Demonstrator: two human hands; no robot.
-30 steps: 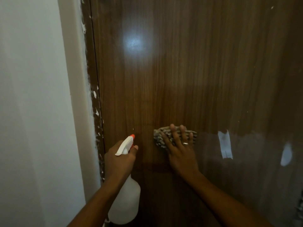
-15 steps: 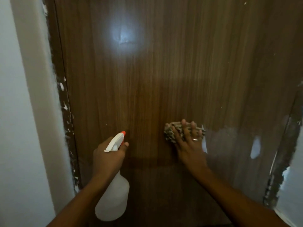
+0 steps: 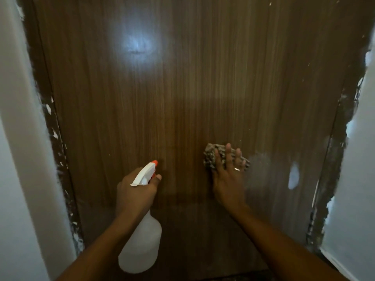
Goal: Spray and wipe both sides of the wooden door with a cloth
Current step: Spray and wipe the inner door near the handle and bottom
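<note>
Against the wooden door (image 3: 182, 88), pressing a patterned cloth (image 3: 210, 157) flat with the straight-fingered right hand (image 3: 229, 179); gripping a white spray bottle (image 3: 142, 246) in the left hand (image 3: 136, 191).

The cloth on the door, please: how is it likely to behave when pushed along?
The cloth looks bunched under the right hand, so probably floppy and light. Pressed against the glossy door, it would likely slide easily.

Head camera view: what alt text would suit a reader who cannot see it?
A person's right hand presses a crumpled brown-and-white patterned cloth against a glossy dark brown wooden door. Their left hand grips a white plastic spray bottle with an orange nozzle pointed at the door. White walls flank the paint-flecked frame.
</note>
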